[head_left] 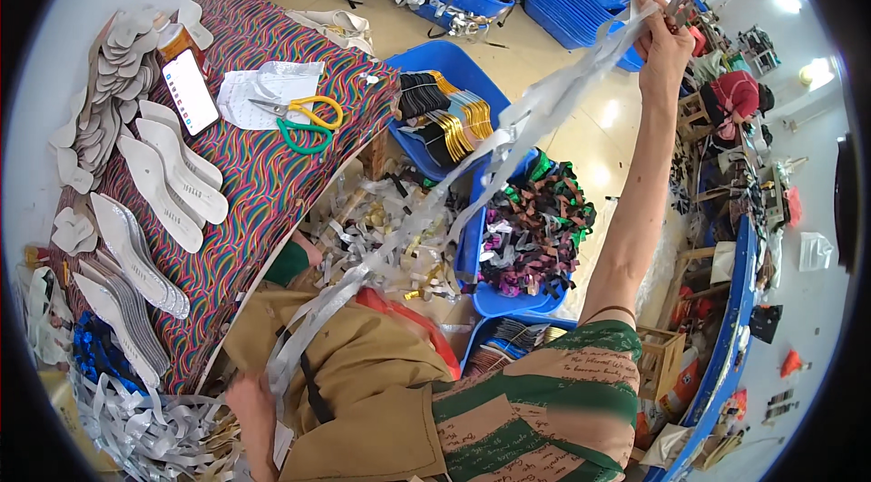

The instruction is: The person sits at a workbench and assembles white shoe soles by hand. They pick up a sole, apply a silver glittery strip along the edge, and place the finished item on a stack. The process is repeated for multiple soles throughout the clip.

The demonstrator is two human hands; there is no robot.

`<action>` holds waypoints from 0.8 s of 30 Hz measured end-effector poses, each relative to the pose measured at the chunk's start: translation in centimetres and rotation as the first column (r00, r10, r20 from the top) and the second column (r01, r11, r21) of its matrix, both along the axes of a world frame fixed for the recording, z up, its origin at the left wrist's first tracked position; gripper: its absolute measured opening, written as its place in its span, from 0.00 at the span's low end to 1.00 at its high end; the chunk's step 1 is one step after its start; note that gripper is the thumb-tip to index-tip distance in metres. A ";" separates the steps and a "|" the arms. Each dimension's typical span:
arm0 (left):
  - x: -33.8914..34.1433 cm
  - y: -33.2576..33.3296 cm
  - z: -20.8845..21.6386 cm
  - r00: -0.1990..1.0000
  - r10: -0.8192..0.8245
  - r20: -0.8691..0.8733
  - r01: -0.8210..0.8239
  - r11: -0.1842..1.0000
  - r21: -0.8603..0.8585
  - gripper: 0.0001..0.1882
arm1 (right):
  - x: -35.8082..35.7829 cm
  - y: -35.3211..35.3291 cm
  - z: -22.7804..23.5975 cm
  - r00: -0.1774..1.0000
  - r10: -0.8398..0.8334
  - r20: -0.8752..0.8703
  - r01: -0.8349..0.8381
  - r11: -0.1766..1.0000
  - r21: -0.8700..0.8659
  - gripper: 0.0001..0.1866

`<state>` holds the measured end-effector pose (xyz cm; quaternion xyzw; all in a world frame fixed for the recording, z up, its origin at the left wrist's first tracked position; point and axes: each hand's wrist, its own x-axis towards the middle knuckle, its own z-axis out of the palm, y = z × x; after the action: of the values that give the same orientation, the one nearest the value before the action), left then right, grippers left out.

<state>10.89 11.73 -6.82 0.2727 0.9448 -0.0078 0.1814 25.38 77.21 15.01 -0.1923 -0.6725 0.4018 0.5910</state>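
Raised high at the right, my right hand (664,33) is closed on the upper end of long silvery-white strips (517,130). A small dark metal tool, possibly snips, shows at its fingers. The strips run in a loose diagonal band down across my lap to beside my left hand (250,402). That hand is low at the left and blurred by motion; its fingers do not show clearly, so I cannot tell whether it grips the strips. Below it lies a heap of similar shiny strips (150,432). A brown cloth (372,428) covers my lap.
The patterned table (263,38) at left carries stacked insoles (172,183), a phone (190,92), scissors (304,112) and a bottle (177,39). Blue bins (445,56) hold dark and gold pieces and coloured strips (535,237). Cut scraps (390,233) cover the floor between.
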 end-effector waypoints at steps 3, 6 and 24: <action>-2.4 8.5 1.5 0.984 -0.171 0.055 0.109 0.812 0.573 0.08 | 0.0 -3.0 1.5 0.998 0.046 -0.040 -0.044 0.998 0.048 0.12; -3.7 18.6 2.4 0.923 -0.308 0.230 -0.039 0.520 0.853 0.10 | -1.3 -5.2 2.1 0.991 0.126 -0.040 -0.124 0.992 0.035 0.12; -5.3 22.7 -18.6 0.853 -0.516 -0.070 0.489 0.748 0.448 0.07 | -3.4 -0.2 7.7 0.903 -0.059 -0.425 0.053 0.998 -0.026 0.09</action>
<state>5.64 34.40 -25.45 0.5513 0.8060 0.1706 0.1319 22.03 76.97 22.69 -0.1236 -0.5189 0.4215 0.7333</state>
